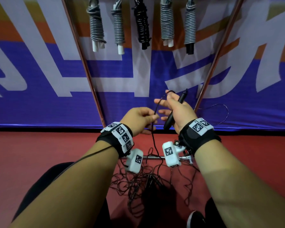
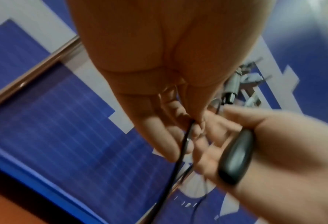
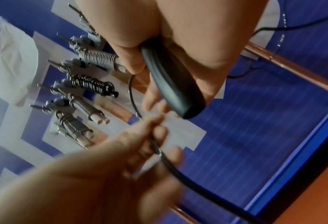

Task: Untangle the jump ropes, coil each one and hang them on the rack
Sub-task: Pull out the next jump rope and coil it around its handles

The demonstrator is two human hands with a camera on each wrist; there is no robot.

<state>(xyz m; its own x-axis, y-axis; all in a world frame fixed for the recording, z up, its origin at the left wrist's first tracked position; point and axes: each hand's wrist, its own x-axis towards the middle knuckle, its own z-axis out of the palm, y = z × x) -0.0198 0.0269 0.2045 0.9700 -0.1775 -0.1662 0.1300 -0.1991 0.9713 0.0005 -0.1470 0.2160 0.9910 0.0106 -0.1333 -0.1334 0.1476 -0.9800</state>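
Note:
My right hand [image 1: 184, 112] holds a black jump-rope handle [image 1: 175, 109] in its palm under the thumb, fingers spread forward. The thin black rope [image 1: 153, 137] loops over those fingers, and my left hand [image 1: 138, 117] pinches it just left of the handle. From there it drops to a tangled pile of ropes [image 1: 138, 183] on the red floor between my legs. The left wrist view shows the left fingers [image 2: 159, 136] on the rope [image 2: 180, 159] beside the handle [image 2: 236, 157]. In the right wrist view the handle [image 3: 170, 84] lies across the right palm.
Several coiled ropes hang from the rack's top, grey ones [image 1: 96, 25] and a black one [image 1: 141, 23]. Two copper rack poles [image 1: 87, 68] [image 1: 215, 63] slant down to a metal base bar [image 1: 155, 157]. A blue banner [image 1: 39, 104] backs the rack. A thin rope loop [image 1: 224, 112] hangs at the right.

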